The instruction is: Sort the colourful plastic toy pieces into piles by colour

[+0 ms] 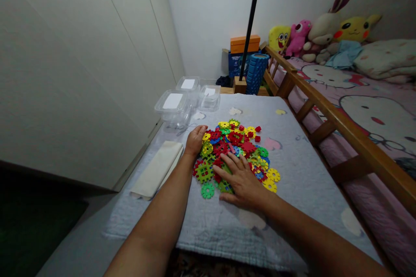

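A pile of colourful plastic interlocking pieces, red, yellow, green and blue, lies on a grey quilted mat. My left hand rests at the pile's left edge with its fingers curled against the pieces. My right hand lies flat on the near side of the pile, fingers spread over several pieces. A single green round piece sits apart at the front of the pile, just left of my right hand.
Three clear plastic boxes with lids stand at the mat's far left. A folded cream cloth lies left of the pile. A wooden bed rail runs along the right. A black pole stands behind.
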Tool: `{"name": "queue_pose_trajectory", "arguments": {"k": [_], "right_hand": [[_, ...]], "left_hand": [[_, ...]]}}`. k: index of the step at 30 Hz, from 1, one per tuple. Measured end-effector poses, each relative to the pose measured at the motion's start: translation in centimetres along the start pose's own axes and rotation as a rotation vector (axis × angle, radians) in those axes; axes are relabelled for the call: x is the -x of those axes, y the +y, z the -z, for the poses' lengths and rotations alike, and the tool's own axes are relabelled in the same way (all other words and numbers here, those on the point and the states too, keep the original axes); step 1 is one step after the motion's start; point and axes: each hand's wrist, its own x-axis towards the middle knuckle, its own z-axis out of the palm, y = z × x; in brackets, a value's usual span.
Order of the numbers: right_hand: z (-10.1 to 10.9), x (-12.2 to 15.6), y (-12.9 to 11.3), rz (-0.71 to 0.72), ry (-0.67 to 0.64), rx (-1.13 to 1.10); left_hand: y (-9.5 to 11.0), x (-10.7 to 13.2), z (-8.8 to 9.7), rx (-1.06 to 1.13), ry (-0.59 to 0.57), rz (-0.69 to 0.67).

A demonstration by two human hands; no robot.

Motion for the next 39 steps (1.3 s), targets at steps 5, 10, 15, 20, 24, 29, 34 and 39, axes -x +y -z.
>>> {"name": "queue_pose_trajectory", "arguments": {"k": [5,10,15,20,24,29,34,39], "right_hand": [[0.7,-3.5,2.3,-0.057,0.098,0.1],[0.9,-5.1,3.4,-0.122,0.187,0.116],[1.4,-1.4,4.8,-0.181,0.231,0.045],[0.7,3.4,6.9,-0.311,0.159,-0.012],[-0.3,3.5,7.1,-0.373,0.161,-0.056],[-0.1,0.8,7.0,-0.339,0.258,-0.127],[1.5,0.6,7.9,-0.291,0.427,-0.18],[3.0,2.3,7.9,-0.249,0.44,-0.161]], "left_hand": [[0.4,0.2,0.2,-0.006,-0.016,-0.023],[0.7,0.4,0.3,-0.013,-0.02,-0.008],[0.8,0.5,0.3,-0.049,-0.009,-0.023],[0.9,0.5,0.2,-0.098,-0.014,-0.033],[1.0,0.4,0.1,-0.108,-0.026,-0.039],[0.9,0.5,0.2,-0.115,-0.034,-0.05],[1.1,0.5,0.1,-0.116,-0.036,-0.052],[1.2,0.5,0.1,-0.12,-0.031,-0.046]]}}
